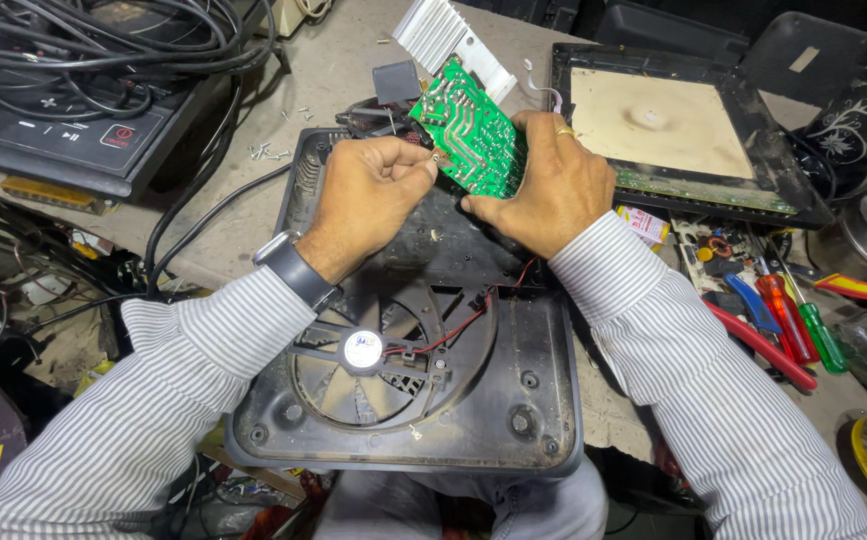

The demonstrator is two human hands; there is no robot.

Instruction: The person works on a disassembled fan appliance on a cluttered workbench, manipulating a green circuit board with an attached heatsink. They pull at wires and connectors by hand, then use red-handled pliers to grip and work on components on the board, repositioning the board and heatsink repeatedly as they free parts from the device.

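A green circuit board (471, 128) with a ribbed silver heat sink (448, 40) at its far end is lifted and tilted over a black plastic appliance base (539, 390). My right hand (554, 185), with a ring on one finger, grips the board's right edge. My left hand (374, 190), a watch on its wrist, pinches something small at the board's left edge; what it pinches is too small to tell. A round cooling fan (364, 350) sits in the base, with red and black wires running from it toward the board.
A black glass top panel (784, 170) with a beige inner sheet lies at the right. Screwdrivers (804, 325) and red-handled pliers (769, 345) lie beside the base. A second cooktop (64, 130) under tangled black cables sits at the left. Loose screws (274, 150) lie on the bench.
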